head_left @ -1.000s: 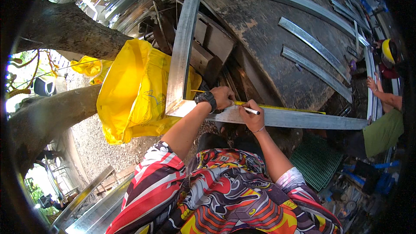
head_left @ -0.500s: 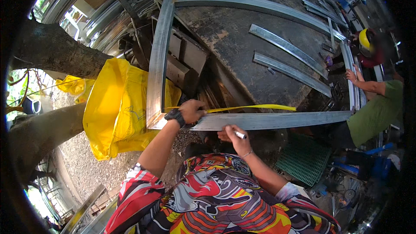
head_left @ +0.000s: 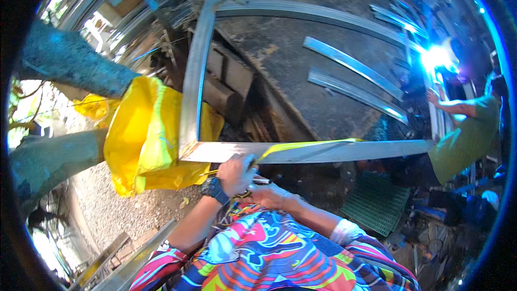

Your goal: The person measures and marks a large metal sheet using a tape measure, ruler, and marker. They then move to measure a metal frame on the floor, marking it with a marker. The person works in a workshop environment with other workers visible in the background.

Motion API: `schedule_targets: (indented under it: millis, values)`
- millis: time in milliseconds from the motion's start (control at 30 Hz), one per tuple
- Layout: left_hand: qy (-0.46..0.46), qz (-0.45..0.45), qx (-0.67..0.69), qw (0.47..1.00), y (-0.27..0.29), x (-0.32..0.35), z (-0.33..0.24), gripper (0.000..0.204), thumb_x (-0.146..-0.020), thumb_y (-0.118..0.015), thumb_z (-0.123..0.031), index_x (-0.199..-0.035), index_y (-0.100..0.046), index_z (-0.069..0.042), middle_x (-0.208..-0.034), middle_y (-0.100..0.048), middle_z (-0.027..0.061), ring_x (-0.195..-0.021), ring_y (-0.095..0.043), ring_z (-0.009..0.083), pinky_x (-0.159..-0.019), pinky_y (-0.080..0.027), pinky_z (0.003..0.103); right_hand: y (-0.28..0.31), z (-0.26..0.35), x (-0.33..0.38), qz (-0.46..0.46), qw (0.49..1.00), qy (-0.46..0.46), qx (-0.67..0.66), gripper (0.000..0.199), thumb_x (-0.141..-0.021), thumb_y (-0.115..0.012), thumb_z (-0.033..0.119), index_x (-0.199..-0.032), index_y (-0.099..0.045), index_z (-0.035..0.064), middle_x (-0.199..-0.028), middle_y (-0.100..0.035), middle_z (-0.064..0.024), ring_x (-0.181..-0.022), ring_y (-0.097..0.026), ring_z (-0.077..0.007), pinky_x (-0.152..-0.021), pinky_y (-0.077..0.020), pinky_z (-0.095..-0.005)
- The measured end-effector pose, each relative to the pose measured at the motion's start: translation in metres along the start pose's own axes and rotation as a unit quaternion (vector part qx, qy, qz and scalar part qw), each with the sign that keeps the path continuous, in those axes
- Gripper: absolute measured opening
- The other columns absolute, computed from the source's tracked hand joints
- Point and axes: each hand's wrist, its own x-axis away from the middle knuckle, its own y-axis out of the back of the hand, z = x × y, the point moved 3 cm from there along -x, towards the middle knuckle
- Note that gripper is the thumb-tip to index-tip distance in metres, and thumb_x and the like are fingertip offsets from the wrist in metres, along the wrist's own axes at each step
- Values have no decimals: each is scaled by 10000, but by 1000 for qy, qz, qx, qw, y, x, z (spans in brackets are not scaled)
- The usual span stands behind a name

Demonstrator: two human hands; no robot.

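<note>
A dark, rusty steel worktable (head_left: 301, 75) carries a welded metal frame (head_left: 323, 152) along its near and left edges; two loose metal strips (head_left: 353, 78) lie at far right.

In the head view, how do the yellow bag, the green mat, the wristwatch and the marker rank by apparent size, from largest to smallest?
1. yellow bag
2. green mat; it lies farther from the camera, so its true size is unsure
3. wristwatch
4. marker, mostly hidden between the hands, so its rank against the wristwatch is unsure

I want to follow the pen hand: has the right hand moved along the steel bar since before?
Yes. The right hand moved left along the steel bar, toward its corner.
</note>
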Motion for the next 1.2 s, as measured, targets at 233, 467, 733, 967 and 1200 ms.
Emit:
schedule_targets:
  millis: [233, 467, 733, 967, 1200]
  values:
    - [-31, 32, -52, 998, 6, -48, -49, 319, -796, -665, -241, -1059, -633, -63, -943, -704, 218, -909, -683, 405, -807, -551, 507, -8, 13, 22, -170, 967, 189, 15, 389, -944, -701, 218, -1286, -587, 73, -1129, -679, -81, -937, -687, -215, -759, -592, -386]
    - [-235, 177, -115, 949, -60, -100, -149, 247, -811, -612, -209, -987, -672, -48, -877, -726, 203, -862, -716, 392, -779, -572, 507, -16, 25, 116, -350, 880, 322, 6, 295, -926, -704, 274, -1132, -624, 78, -1002, -724, -124, -822, -745, -318, -665, -585, -392]
    - [-286, 170, -213, 919, -127, -204, -253, 164, -838, -663, -166, -941, -753, -76, -994, -760, 170, -951, -741, 352, -799, -593, 474, -23, 64, 163, -289, 864, 404, -86, 345, -921, -706, 360, -1123, -609, 98, -959, -715, -115, -791, -721, -324, -599, -504, -376]
    - [-309, 217, -301, 876, -180, -257, -311, 197, -902, -643, -172, -1037, -777, -117, -1079, -764, 131, -1008, -743, 312, -793, -601, 444, -1, 85, 176, -268, 865, 404, -132, 321, -920, -710, 350, -1105, -651, 94, -1001, -721, -92, -857, -724, -321, -656, -514, -377]
    - [-348, 182, -272, 879, -236, -299, -385, 192, -913, -609, -152, -1019, -760, -96, -1071, -761, 135, -1008, -739, 313, -811, -594, 441, 30, 144, 250, -205, 869, 415, -172, 328, -944, -674, 325, -1154, -653, 74, -1090, -723, -99, -946, -712, -269, -853, -590, -446]
